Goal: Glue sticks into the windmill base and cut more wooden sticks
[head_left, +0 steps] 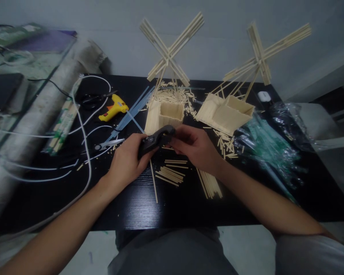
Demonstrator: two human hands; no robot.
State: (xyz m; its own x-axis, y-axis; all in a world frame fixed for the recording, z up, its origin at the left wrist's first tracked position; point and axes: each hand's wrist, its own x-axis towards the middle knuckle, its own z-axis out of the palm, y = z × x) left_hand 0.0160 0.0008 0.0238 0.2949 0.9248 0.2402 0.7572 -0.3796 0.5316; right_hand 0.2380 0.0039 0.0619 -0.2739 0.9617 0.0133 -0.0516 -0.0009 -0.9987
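My left hand (126, 156) is wrapped round a black hand tool (153, 142) with a curved, jaw-like head, held just above the table. At that head, my right hand (196, 147) is closed, thumb and fingers pinched together; what they hold is hidden. A long thin wooden stick (154, 183) extends toward me from beneath the tool. Short cut sticks (170, 175) lie in a small group below my hands. Longer sticks (208, 183) lie partly under my right wrist. Behind the tool stands a wooden stick model (172, 112) with an open box and crossed blades.
A second windmill-like model (232, 110) stands at the right, beside crumpled plastic bags (266, 145). At the left are a yellow glue gun (114, 108), scissors (109, 144), white cables (84, 143) and bundled sticks (63, 124). Stick offcuts (172, 94) are heaped at the back.
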